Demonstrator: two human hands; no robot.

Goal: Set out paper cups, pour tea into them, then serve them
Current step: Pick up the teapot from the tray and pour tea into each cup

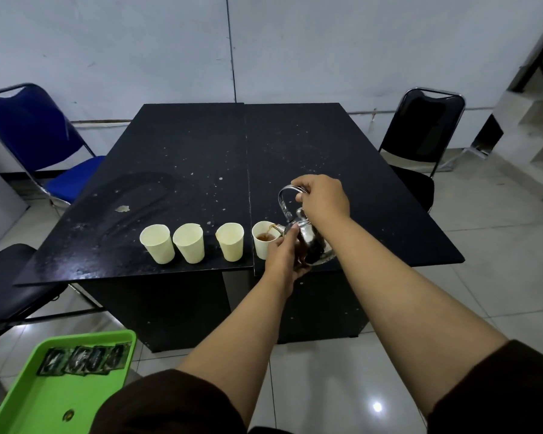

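Head view: no readable writing.

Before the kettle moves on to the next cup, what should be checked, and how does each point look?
1. Tea lands inside the rightmost cup: ok, the stream from the kettle falls into it.
2. Fill level reached: not ok, the tea is low in the cup.
3. Right hand has a firm grip on the kettle handle: ok.
4. Left hand steadies things: ok, it rests against the kettle by the cup.
5. The three other cups stand upright and are empty: ok.
6. Tea left in the kettle: cannot tell.
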